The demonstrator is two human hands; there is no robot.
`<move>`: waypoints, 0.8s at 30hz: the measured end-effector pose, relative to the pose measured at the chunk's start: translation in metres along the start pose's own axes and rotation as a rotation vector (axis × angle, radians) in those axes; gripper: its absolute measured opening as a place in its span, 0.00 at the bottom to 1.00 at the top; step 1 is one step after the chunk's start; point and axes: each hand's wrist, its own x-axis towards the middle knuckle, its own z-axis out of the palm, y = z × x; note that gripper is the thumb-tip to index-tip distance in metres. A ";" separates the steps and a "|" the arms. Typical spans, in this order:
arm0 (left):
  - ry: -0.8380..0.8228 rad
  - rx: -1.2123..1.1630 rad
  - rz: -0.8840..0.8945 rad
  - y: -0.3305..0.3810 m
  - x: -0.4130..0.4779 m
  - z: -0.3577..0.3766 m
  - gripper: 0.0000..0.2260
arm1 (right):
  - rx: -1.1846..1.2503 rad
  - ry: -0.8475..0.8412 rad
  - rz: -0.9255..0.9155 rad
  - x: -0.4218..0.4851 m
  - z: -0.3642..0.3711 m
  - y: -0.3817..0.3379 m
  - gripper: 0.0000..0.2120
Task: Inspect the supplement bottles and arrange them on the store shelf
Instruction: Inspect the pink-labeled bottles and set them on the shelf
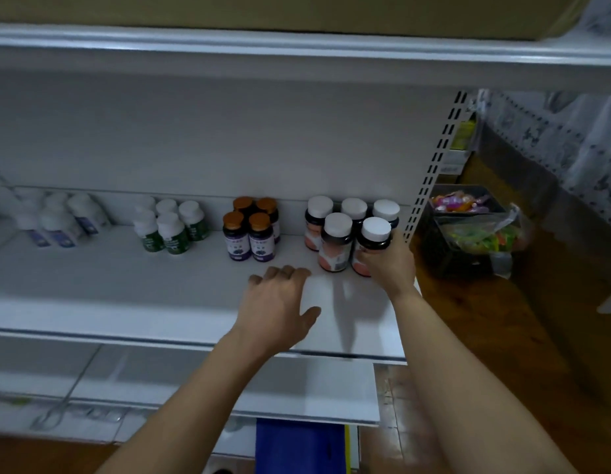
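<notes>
The white shelf (126, 285) carried four bottle clusters along its back: blue-labelled bottles (58, 224) far left, green-labelled bottles (172, 230), amber-capped bottles (251, 234), white-capped dark bottles (331, 230) at right; the left hand (280, 302) lay flat on the shelf, fingers relaxed, holding nothing; the right hand (389, 265) gripped the front-right bottle (375, 237), upright just beside its neighbour.

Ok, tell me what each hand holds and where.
The right hand grips the front-right white-capped bottle round its lower body. The left hand holds nothing; it lies open on the shelf.
</notes>
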 end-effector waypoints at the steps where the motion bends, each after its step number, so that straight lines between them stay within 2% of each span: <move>1: -0.012 -0.008 -0.017 0.001 -0.004 0.001 0.27 | 0.016 0.012 0.005 -0.002 0.000 0.001 0.17; 6: -0.028 -0.056 -0.047 0.013 -0.023 0.012 0.27 | 0.093 -0.038 0.082 -0.018 -0.004 0.015 0.26; 9: -0.037 -0.069 -0.052 0.023 -0.031 0.018 0.28 | 0.172 -0.108 0.140 -0.043 -0.013 0.024 0.29; 15: -0.037 -0.118 -0.003 0.039 -0.043 0.024 0.29 | 0.264 -0.237 0.136 -0.102 -0.041 0.043 0.33; 19: -0.091 -0.162 0.078 0.053 -0.050 0.024 0.37 | 0.229 -0.317 0.099 -0.119 -0.065 0.045 0.26; 24: -0.110 -0.240 0.184 0.068 -0.058 0.016 0.54 | 0.338 -0.317 0.144 -0.135 -0.097 0.035 0.32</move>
